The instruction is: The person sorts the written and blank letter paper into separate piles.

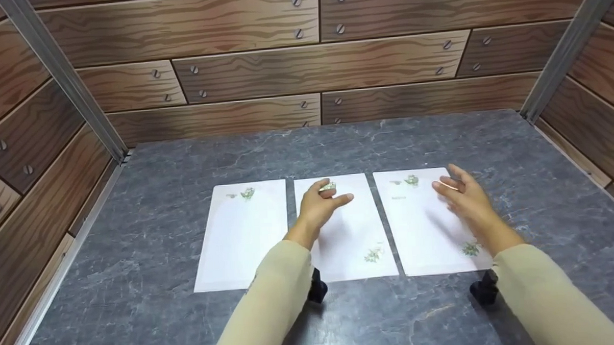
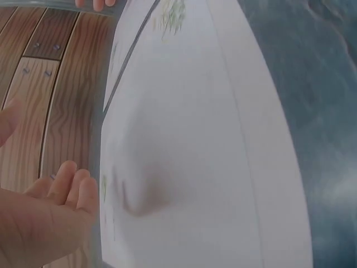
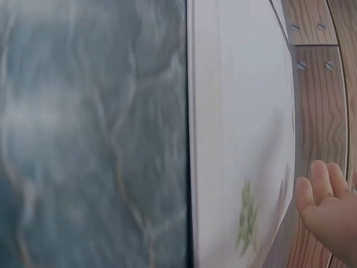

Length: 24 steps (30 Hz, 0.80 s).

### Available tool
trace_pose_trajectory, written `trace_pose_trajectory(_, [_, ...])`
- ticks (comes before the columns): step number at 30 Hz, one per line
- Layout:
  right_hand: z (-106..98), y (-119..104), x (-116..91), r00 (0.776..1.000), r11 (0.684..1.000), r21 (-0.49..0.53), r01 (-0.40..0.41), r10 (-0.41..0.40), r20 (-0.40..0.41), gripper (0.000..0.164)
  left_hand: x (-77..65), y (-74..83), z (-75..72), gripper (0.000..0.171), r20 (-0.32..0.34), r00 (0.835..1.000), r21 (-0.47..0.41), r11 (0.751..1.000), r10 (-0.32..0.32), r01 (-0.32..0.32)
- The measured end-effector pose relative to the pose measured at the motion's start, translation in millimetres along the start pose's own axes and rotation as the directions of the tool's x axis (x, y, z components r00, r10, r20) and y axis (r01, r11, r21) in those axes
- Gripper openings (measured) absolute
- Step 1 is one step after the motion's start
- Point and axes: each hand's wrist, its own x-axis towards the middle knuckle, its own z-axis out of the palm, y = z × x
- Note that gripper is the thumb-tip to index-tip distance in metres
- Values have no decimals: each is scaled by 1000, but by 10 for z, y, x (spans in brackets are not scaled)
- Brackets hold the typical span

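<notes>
Three white sheets with small green plant prints lie side by side: a left sheet (image 1: 245,236), a middle sheet (image 1: 347,232) and a right sheet (image 1: 416,225). Over the middle one hovers my left hand (image 1: 318,205), fingers loosely bent and nothing between them. My right hand (image 1: 466,197) is above the right sheet's outer edge, its fingers spread and holding nothing. In the left wrist view the left hand (image 2: 50,218) shows beside a sheet (image 2: 189,139), casting a soft shadow on it. The right wrist view has the right hand (image 3: 332,209) past the edge of a sheet (image 3: 240,111).
The sheets rest on a grey marbled tabletop (image 1: 151,239). Wood-patterned walls (image 1: 240,21) enclose it at the back and sides, with grey metal posts (image 1: 63,74) at the corners. Black wrist devices (image 1: 317,287) sit under both sleeves, low over the table.
</notes>
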Motion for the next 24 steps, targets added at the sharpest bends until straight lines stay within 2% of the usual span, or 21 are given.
trace_pose_trajectory(7, [218, -18, 2, 998, 996, -51, 69, -69, 2, 92, 18, -20, -233, 80, -18, 1000, 34, 999, -3, 4])
trace_pose_trajectory(13, [370, -28, 26, 989, 970, -194, 147, -145, 27, 85, 23, -67, -423, 84, -19, 999, 62, 998, 28, -27])
trace_pose_trajectory(16, [425, -21, 36, 987, 952, -261, 159, -148, 60, 85, 11, -90, -498, 84, -15, 999, 69, 997, 43, -41])
trace_pose_trajectory(24, [586, 2, 35, 979, 932, -313, 185, -148, 138, 88, -16, -173, -659, 88, 43, 996, 133, 988, 78, -83])
